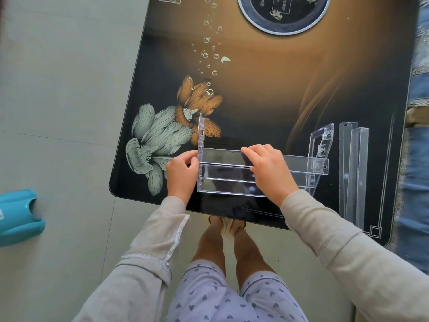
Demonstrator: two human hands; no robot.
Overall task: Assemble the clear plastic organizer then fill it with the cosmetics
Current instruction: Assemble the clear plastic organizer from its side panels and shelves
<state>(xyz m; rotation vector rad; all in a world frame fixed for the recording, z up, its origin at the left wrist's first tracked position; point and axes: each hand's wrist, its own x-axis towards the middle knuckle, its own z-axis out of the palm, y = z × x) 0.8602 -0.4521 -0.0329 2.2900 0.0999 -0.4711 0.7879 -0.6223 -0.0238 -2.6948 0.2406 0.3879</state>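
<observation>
The clear plastic organizer [222,156] stands partly built near the table's front edge: three stepped trays run between a left side panel [201,130] and a right side panel [321,142]. My left hand [182,174] pinches the left panel's lower part at the tray ends. My right hand [267,169] lies over the top and middle trays, fingers curled on the top tray's rear edge. Two loose clear trays [352,173] lie lengthwise at the right. No cosmetics are in view.
The dark glossy table [267,94] bears a flower print and a round inset plate [283,12] at the back. A teal plastic object [18,216] sits on the tiled floor at the left. Blue fabric lies along the table's right edge.
</observation>
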